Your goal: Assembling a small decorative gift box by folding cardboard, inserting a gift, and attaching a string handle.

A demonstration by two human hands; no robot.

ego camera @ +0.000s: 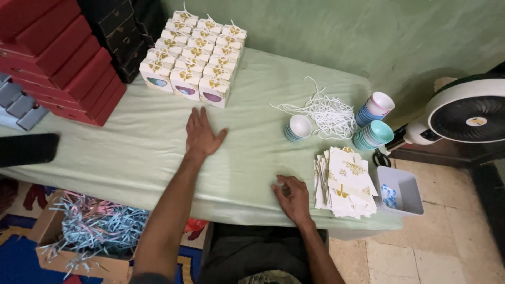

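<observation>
A person sits at a tabletop point(252, 173) covered in pale green cloth, both bare arms reaching onto it. At far left, red flat boxes point(63, 63) are stacked in a leaning pile, with dark boxes point(123, 31) behind them, seemingly pushed to the edge to leave room in the middle. Below the tabletop's left edge, a cardboard box of shredded paper strips point(89, 231) in blue and pink stands on the floor, within arm's reach. Next come small white gift boxes with gold bows point(192, 60), packed in tidy rows and layers at the back. Just in front of them, the left hand point(202, 134) lies flat on the cloth, fingers spread wide and released, holding nothing, near the gift boxes but not touching them. Further right, near the front edge, the right hand point(292, 200) rests on the cloth with fingers loosely curled; something small may sit under them, but I cannot tell. Just beside it lies a fanned pile of flat, unfolded white box blanks point(344, 181) with gold print. Behind these are a single small bowl point(299, 127), a tangle of white cord point(329, 113), and two stacks of little bowls point(374, 123). At the right edge are a grey plastic bin point(402, 192) and a white fan point(465, 113).
</observation>
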